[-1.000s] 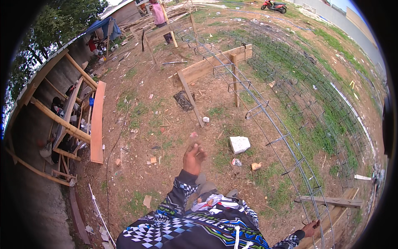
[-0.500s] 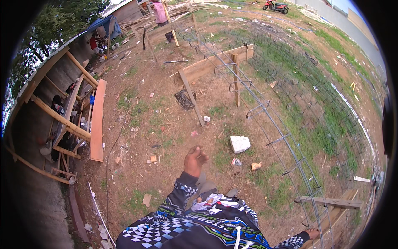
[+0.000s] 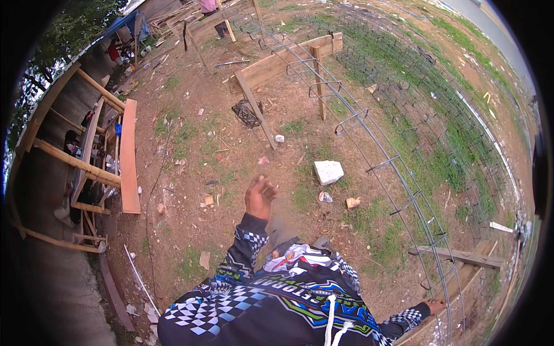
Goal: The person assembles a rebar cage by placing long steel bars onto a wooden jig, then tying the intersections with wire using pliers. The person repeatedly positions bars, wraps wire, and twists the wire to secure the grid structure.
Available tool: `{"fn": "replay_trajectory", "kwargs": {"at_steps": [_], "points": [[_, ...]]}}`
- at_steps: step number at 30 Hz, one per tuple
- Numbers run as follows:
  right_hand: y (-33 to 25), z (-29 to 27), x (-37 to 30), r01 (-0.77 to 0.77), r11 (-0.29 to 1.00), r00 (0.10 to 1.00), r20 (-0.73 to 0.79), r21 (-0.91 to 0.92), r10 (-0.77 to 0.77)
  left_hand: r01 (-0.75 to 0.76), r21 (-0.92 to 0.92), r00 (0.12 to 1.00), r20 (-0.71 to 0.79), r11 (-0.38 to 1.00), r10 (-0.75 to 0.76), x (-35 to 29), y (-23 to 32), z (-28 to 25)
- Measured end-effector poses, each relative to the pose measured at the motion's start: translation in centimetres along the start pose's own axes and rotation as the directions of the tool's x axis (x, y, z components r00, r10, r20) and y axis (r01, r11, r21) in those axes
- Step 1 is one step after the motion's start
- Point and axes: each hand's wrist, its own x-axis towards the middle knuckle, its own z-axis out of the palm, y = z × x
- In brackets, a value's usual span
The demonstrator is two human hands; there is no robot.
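My left hand [image 3: 260,196] is raised in front of my body over the dirt, its fingers loosely bent and a little apart, with nothing visible in it. At the lower right, my right hand [image 3: 436,307] is closed at a long steel rebar cage [image 3: 411,200]; its fingertips are partly hidden by the bars. Thin square stirrups are spaced along the cage, which runs away from me toward the far left. Beneath its near end is a wooden support [image 3: 459,257], and farther off it passes over a plank frame [image 3: 283,67].
A white block [image 3: 328,172] lies on the ground ahead, near a brown chunk [image 3: 352,202]. More stirrup mesh [image 3: 427,98] covers the grass at right. On the left stands a bamboo-framed shelter with a long board [image 3: 130,158]. A person in pink [image 3: 208,7] is far off.
The surroundings have shifted slightly left and up in view. My left hand sits slightly higher and farther left. My right hand stays at the rebar cage.
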Motion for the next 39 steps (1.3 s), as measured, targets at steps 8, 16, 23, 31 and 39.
{"fn": "replay_trajectory", "kwargs": {"at_steps": [8,16,23,31,39], "points": [[-1.6,2.1,-4.7,0.076,0.992,0.997,0.015,0.097,-0.078,-0.083,0.052,0.994,-0.062,0.995,0.086,0.6,1.0,-1.0],[0.0,5.0,-8.6,0.100,0.994,0.892,0.438,0.042,-0.108,-0.143,0.061,0.986,-0.076,0.988,0.147,0.5,2.6,-0.7],[0.9,9.1,-15.5,-0.107,0.971,0.684,0.725,0.216,-0.086,-0.448,0.108,0.891,0.135,0.888,0.433,2.0,12.3,4.8],[1.6,12.5,-26.9,-0.206,0.966,0.416,0.907,0.158,-0.059,-0.722,0.143,0.668,0.401,0.677,0.627,-0.1,18.1,13.4],[4.7,11.9,-29.5,-0.169,0.985,0.303,0.953,0.029,0.024,-0.638,0.260,0.757,0.384,0.725,0.528,0.3,13.8,13.9]]}}
